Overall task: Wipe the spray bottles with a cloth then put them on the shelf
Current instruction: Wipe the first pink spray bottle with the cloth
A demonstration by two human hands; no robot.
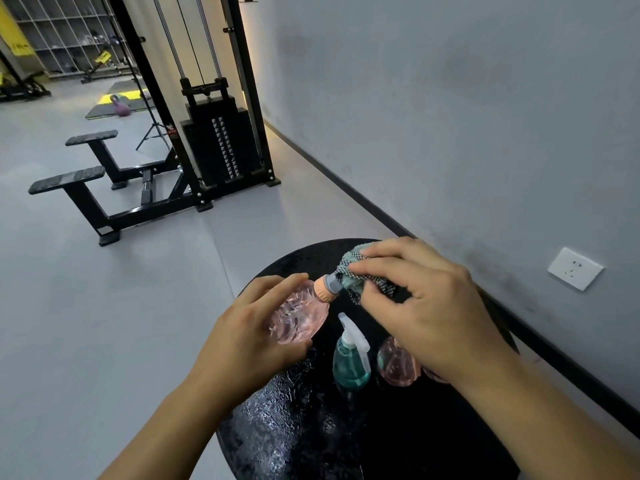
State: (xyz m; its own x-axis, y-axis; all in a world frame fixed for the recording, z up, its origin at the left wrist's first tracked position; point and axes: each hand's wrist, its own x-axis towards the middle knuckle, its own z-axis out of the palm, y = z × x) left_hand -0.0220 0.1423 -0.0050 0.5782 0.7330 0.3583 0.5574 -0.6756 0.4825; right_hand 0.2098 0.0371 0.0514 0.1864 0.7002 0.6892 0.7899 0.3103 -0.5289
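My left hand point(252, 327) grips a clear pink spray bottle point(301, 317), tilted with its orange collar pointing up and right. My right hand point(426, 303) holds a teal checked cloth point(356, 275) wrapped over the bottle's spray head, which is hidden under the cloth. On the round black table point(298, 420) stands a teal spray bottle point(351, 362) with a white trigger. Beside it stands another pink bottle point(394, 365), partly hidden behind my right wrist.
The table stands close to a grey wall point(450, 116) with a white socket point(575, 268). A black cable weight machine point(214, 143) and its foot rests stand on the grey floor to the left. Cubby shelves point(65, 32) line the far back left.
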